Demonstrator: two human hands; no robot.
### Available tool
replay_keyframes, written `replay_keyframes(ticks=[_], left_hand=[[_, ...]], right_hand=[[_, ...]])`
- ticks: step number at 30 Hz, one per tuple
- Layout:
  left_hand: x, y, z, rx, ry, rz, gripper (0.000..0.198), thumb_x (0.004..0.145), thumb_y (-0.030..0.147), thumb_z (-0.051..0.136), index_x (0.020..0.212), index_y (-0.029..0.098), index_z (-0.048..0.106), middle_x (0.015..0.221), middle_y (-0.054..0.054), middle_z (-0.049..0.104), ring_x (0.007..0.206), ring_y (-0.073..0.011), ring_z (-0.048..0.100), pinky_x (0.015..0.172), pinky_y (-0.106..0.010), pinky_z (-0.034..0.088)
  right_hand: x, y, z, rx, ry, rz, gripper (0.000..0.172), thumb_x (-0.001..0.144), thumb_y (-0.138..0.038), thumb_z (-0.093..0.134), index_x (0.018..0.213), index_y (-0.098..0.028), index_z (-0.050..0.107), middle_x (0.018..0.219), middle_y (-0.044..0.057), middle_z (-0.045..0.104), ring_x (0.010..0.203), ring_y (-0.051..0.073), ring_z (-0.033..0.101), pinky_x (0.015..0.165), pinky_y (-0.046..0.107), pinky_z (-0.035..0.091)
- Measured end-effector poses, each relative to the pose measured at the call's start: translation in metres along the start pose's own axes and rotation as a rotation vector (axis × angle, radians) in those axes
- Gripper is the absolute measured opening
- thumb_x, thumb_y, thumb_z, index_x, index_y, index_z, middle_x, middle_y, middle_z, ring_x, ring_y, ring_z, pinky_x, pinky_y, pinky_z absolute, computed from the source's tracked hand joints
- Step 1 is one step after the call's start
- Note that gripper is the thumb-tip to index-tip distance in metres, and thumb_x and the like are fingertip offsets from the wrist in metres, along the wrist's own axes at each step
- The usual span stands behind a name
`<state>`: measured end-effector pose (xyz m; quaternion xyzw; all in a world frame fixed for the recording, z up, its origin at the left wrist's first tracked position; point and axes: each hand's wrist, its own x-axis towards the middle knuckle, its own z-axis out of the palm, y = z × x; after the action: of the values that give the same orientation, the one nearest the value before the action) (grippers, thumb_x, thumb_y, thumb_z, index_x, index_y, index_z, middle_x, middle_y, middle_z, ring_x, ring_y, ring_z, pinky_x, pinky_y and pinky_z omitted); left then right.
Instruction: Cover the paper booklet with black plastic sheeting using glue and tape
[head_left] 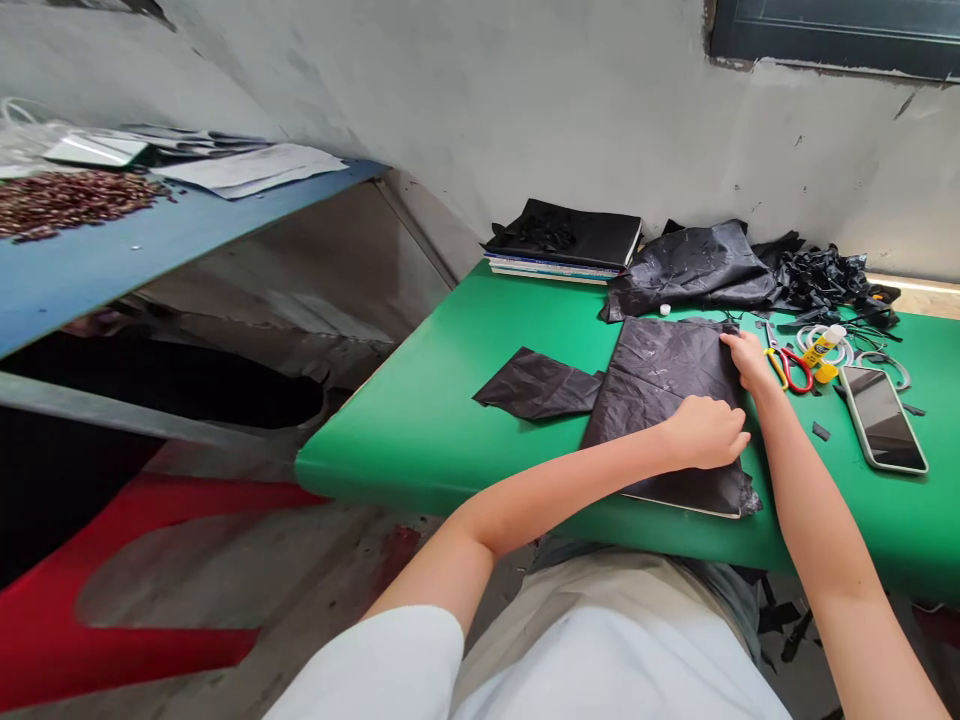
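Note:
A black plastic sheet (660, 390) lies wrapped over a flat book on the green table (450, 410). My left hand (705, 432) rests on the sheet near its right edge, fingers curled and pressing down. My right hand (746, 358) presses on the sheet's far right corner with fingers bent. A smaller piece of black plastic (536, 385) lies just left of the sheet.
Red-handled scissors (789, 365), a yellow glue stick (823, 348) and a phone (883, 418) lie right of my hands. A stack of books (562, 245) and crumpled black plastic (697, 265) sit at the back by the wall. A blue shelf (112, 250) stands at left.

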<state>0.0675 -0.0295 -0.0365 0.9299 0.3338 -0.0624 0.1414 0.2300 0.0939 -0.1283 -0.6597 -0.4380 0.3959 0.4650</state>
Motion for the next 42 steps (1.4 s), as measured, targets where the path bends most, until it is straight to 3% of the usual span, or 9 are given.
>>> replay_keyframes(ticks=[3, 5, 8, 11, 16, 27, 32, 38, 42], left_hand=[[-0.018, -0.017, 0.01, 0.062, 0.194, 0.023, 0.042, 0.099, 0.039, 0.038, 0.121, 0.01, 0.059, 0.12, -0.016, 0.064, 0.114, -0.0282, 0.06, 0.099, -0.043, 0.051], [-0.029, -0.025, 0.022, 0.048, 0.263, 0.017, 0.049, 0.098, 0.046, 0.043, 0.13, 0.011, 0.055, 0.131, -0.018, 0.058, 0.123, -0.0303, 0.054, 0.105, -0.046, 0.048], [-0.04, -0.031, 0.04, -0.017, 0.289, 0.142, 0.059, 0.098, 0.054, 0.042, 0.148, 0.022, 0.042, 0.159, -0.013, 0.037, 0.147, -0.031, 0.035, 0.12, -0.048, 0.035], [-0.043, -0.032, 0.053, -0.061, 0.268, 0.206, 0.06, 0.098, 0.057, 0.039, 0.154, 0.033, 0.036, 0.167, -0.004, 0.025, 0.156, -0.03, 0.02, 0.127, -0.047, 0.023], [-0.041, -0.031, 0.06, -0.104, 0.237, 0.181, 0.057, 0.098, 0.06, 0.035, 0.15, 0.038, 0.041, 0.166, 0.002, 0.028, 0.156, -0.0273, 0.021, 0.128, -0.049, 0.02], [-0.041, -0.032, 0.059, -0.109, 0.194, 0.196, 0.062, 0.097, 0.06, 0.039, 0.153, 0.033, 0.037, 0.167, -0.001, 0.024, 0.158, -0.0295, 0.015, 0.129, -0.051, 0.014], [-0.043, -0.033, 0.061, -0.115, 0.236, 0.21, 0.062, 0.097, 0.06, 0.038, 0.153, 0.033, 0.036, 0.167, -0.002, 0.023, 0.158, -0.0293, 0.016, 0.128, -0.052, 0.015], [-0.048, -0.034, 0.058, -0.169, 0.253, 0.328, 0.073, 0.091, 0.065, 0.049, 0.153, 0.029, 0.037, 0.167, -0.004, 0.024, 0.157, -0.0255, 0.02, 0.13, -0.047, 0.017], [-0.048, -0.035, 0.059, -0.206, 0.27, 0.283, 0.082, 0.089, 0.069, 0.05, 0.156, 0.026, 0.031, 0.168, -0.007, 0.021, 0.158, -0.0264, 0.017, 0.13, -0.047, 0.018]], right_hand=[[0.001, 0.002, 0.0, -0.001, 0.04, 0.012, 0.039, 0.093, -0.043, 0.063, 0.121, -0.015, 0.062, 0.122, 0.007, 0.064, 0.106, 0.023, 0.063, 0.09, 0.041, 0.056], [0.001, 0.002, 0.0, 0.011, 0.057, 0.014, 0.033, 0.087, -0.042, 0.067, 0.104, -0.014, 0.067, 0.105, 0.004, 0.069, 0.095, 0.021, 0.064, 0.081, 0.034, 0.054], [-0.001, 0.0, 0.0, 0.045, 0.051, 0.008, 0.025, 0.075, -0.04, 0.069, 0.082, -0.017, 0.065, 0.08, -0.001, 0.068, 0.077, 0.017, 0.059, 0.068, 0.027, 0.047], [-0.005, -0.003, -0.001, 0.084, 0.016, 0.0, 0.026, 0.068, -0.041, 0.07, 0.078, -0.019, 0.061, 0.073, -0.002, 0.065, 0.071, 0.015, 0.056, 0.065, 0.026, 0.044], [-0.009, -0.009, -0.004, 0.122, -0.041, 0.01, 0.029, 0.064, -0.043, 0.072, 0.078, -0.02, 0.06, 0.074, -0.002, 0.066, 0.071, 0.015, 0.056, 0.067, 0.026, 0.046], [-0.016, -0.019, -0.005, 0.138, -0.065, 0.045, 0.025, 0.069, -0.037, 0.073, 0.081, -0.02, 0.059, 0.076, -0.002, 0.066, 0.073, 0.014, 0.058, 0.07, 0.025, 0.048], [-0.017, -0.022, -0.003, 0.131, -0.049, 0.064, 0.02, 0.071, -0.032, 0.071, 0.082, -0.02, 0.06, 0.075, -0.003, 0.065, 0.071, 0.013, 0.057, 0.069, 0.023, 0.047], [-0.023, -0.033, -0.008, 0.068, -0.095, 0.163, 0.02, 0.078, -0.034, 0.07, 0.08, -0.021, 0.056, 0.062, -0.005, 0.058, 0.056, 0.01, 0.052, 0.053, 0.021, 0.043], [-0.037, -0.045, -0.023, -0.001, -0.249, 0.275, 0.03, 0.078, -0.041, 0.076, 0.074, -0.02, 0.054, 0.054, -0.004, 0.055, 0.045, 0.009, 0.048, 0.04, 0.02, 0.038]])
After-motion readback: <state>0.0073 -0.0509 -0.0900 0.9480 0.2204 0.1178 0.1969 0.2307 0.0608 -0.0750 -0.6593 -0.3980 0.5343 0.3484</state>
